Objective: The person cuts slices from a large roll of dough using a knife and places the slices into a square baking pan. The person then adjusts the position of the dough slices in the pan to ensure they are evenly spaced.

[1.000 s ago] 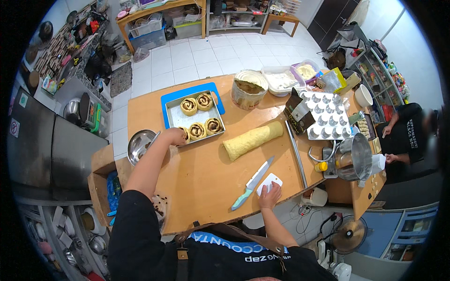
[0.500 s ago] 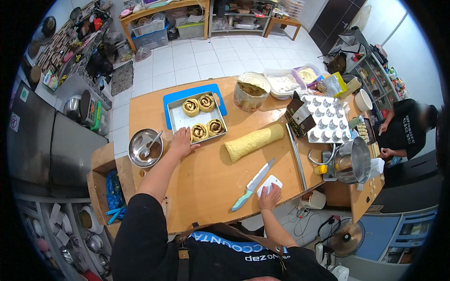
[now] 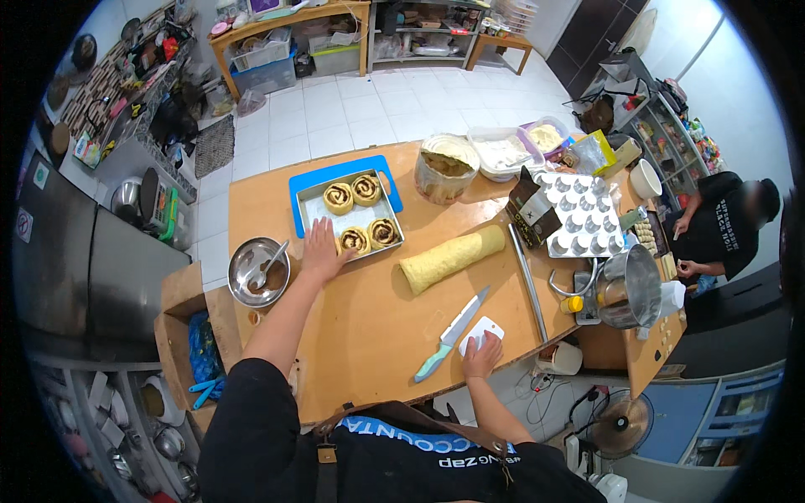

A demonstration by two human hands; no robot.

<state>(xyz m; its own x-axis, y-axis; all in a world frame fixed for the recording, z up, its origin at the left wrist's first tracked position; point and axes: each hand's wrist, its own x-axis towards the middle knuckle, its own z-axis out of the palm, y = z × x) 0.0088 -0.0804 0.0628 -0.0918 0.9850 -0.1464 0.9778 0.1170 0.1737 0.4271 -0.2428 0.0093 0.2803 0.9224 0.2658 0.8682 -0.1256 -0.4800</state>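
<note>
My left hand (image 3: 322, 251) reaches over the near rim of a rectangular metal baking pan (image 3: 303, 196), fingers spread, beside the nearest rolls. Inside the pan lie several spiral dough rolls (image 3: 338, 199) with dark filling, two far and two near. My right hand (image 3: 483, 355) rests with fingers outstretched on a white dough scraper (image 3: 489, 327), which lies flat on the table. Next to it is a knife (image 3: 460, 320) with a pale green handle. Beyond the knife stretches a thick yellow dough log (image 3: 453, 259).
A blue board (image 3: 298, 170) lies under the pan. Left stands a steel bowl (image 3: 238, 274) with a spoon. To the right are a metal rod (image 3: 528, 285), a muffin tin (image 3: 555, 245) and a mixer bowl (image 3: 625, 289). Another person (image 3: 725, 220) works at the far right.
My left hand has slid slightly farther over the pan's edge, its fingers more spread. The right hand stays on the scraper. The whole view has shifted a little.
</note>
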